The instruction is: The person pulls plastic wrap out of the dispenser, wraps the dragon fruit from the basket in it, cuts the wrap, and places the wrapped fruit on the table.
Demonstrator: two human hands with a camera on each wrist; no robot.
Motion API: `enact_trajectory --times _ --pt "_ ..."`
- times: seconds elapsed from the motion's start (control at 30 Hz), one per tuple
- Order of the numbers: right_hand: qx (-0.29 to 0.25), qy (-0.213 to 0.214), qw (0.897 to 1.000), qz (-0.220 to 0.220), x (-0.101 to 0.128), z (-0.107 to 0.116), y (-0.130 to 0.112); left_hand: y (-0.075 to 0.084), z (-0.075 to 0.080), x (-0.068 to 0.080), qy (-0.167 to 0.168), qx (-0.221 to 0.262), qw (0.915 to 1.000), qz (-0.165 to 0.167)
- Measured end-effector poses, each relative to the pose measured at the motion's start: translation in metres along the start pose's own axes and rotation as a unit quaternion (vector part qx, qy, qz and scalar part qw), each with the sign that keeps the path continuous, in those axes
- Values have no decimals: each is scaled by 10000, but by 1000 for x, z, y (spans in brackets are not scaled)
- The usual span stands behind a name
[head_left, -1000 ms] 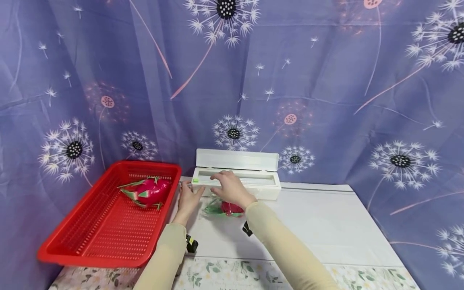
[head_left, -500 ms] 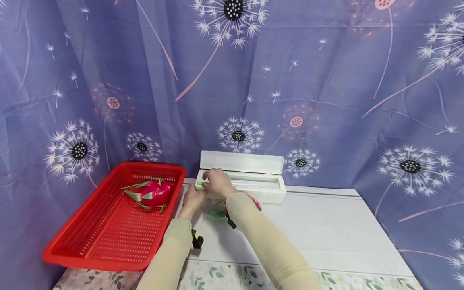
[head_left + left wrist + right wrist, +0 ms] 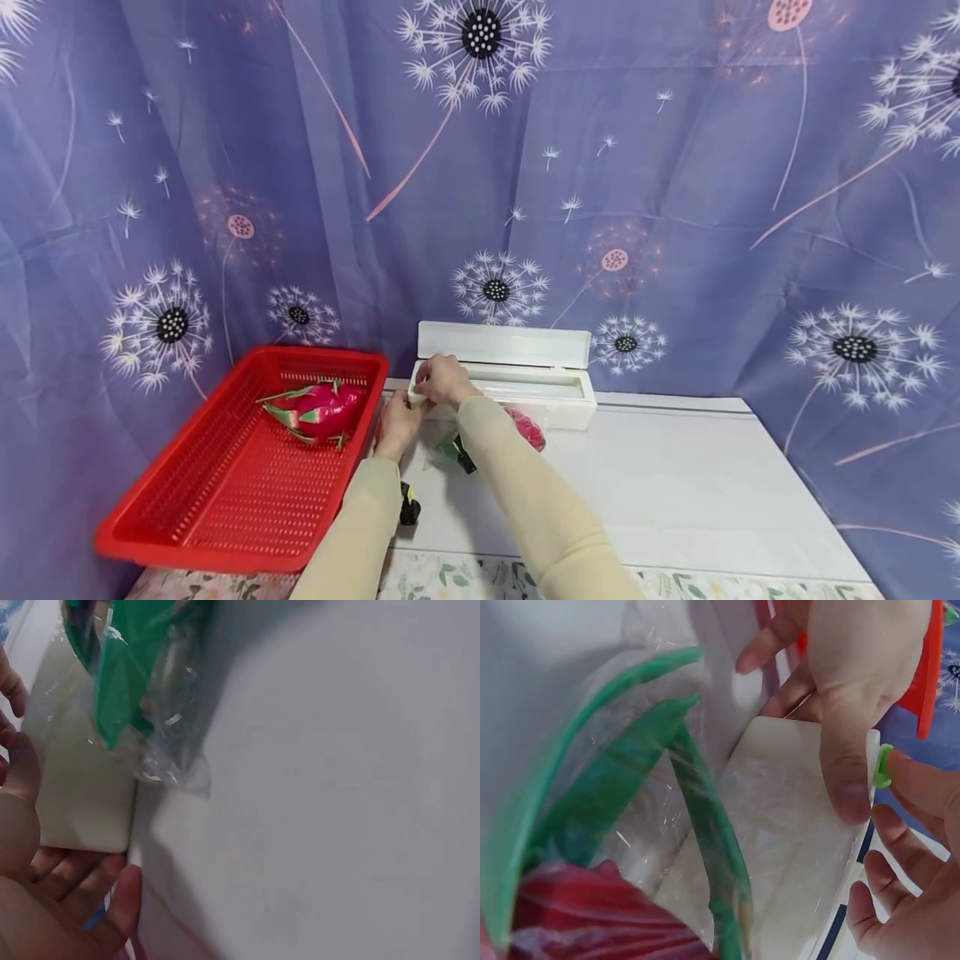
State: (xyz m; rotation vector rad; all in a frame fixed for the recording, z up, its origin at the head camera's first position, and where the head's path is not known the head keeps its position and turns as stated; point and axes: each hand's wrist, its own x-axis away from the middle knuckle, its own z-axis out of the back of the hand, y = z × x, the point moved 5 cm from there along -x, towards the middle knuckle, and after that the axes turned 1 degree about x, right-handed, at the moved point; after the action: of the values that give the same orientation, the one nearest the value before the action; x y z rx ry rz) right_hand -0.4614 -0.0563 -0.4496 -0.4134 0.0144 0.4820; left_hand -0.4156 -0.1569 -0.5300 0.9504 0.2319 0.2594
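Observation:
A white cling film dispenser (image 3: 566, 414) stands at the back with its lid (image 3: 502, 346) raised. My left hand (image 3: 397, 423) grips its left end, with the thumb on the front wall and fingers around the end. The right hand (image 3: 444, 379) reaches over that same end. In the right wrist view, one fingertip presses the small green slider (image 3: 883, 766) on the dispenser's edge, while the other fingers are loosely bent. Before the dispenser lies a dragon fruit (image 3: 528, 429) under clear film, partly hidden by the right sleeve; its green leaves (image 3: 622, 780) show through.
A red plastic basket (image 3: 112, 533) sits at the left, close beside my left arm, with another dragon fruit (image 3: 324, 411) inside. The white table top (image 3: 675, 475) extends right. A patterned curtain (image 3: 675, 208) hangs behind.
My right hand has moved left along the dispenser to its left end and come close to the left hand, covering the green slider in the head view. The left hand stays at that end.

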Motion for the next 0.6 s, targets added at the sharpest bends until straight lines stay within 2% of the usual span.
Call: enact_trajectory --times 0.23,0.4,0.6 --pt "194 -258 9993 184 -1 0 6 -4 0 1 258 -186 9994 130" --pt "406 -496 9974 341 -1 3 9 -3 2 -1 470 -70 9988 -81" --pt "479 -693 9957 391 0 1 18 -5 -1 -1 381 -178 9990 -174"
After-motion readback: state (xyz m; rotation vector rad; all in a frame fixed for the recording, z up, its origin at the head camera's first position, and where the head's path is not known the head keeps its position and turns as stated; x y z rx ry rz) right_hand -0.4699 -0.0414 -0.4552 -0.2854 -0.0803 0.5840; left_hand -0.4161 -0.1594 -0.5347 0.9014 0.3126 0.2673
